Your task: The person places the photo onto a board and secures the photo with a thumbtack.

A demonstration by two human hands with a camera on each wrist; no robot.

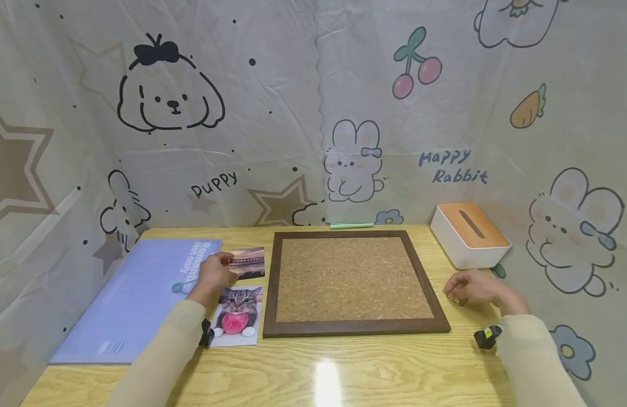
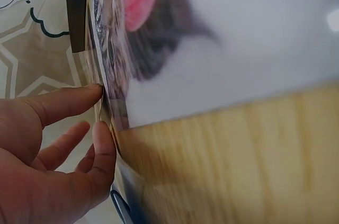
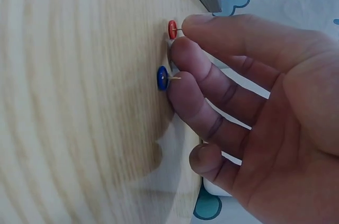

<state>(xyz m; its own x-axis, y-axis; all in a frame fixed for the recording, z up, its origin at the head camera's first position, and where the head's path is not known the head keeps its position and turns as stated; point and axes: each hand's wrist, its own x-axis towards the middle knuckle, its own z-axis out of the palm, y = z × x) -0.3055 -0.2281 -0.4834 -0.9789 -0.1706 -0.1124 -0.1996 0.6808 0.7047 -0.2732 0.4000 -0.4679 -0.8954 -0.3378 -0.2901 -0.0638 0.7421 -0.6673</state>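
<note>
My left hand (image 1: 215, 274) pinches the left edge of a sunset photo (image 1: 251, 263) between thumb and fingers. Just below it, a photo of a cat with a pink round thing (image 1: 245, 308) lies flat. At the far right, my right hand (image 1: 476, 287) reaches down to the table with loosely bent fingers. In the right wrist view, a red thumbtack (image 3: 172, 29) sits by the thumb tip and a blue thumbtack (image 3: 162, 78) by a fingertip, both heads down with pins up. A cork board (image 1: 354, 277) in a brown frame lies between my hands.
A translucent bluish folder (image 1: 125, 299) lies on the left, partly under my left forearm. The white tissue box (image 1: 468, 234) with a wooden lid stands beyond my right hand. Behind the cork board is a light green stick (image 1: 351, 225). A printed curtain (image 1: 272, 102) surrounds the table.
</note>
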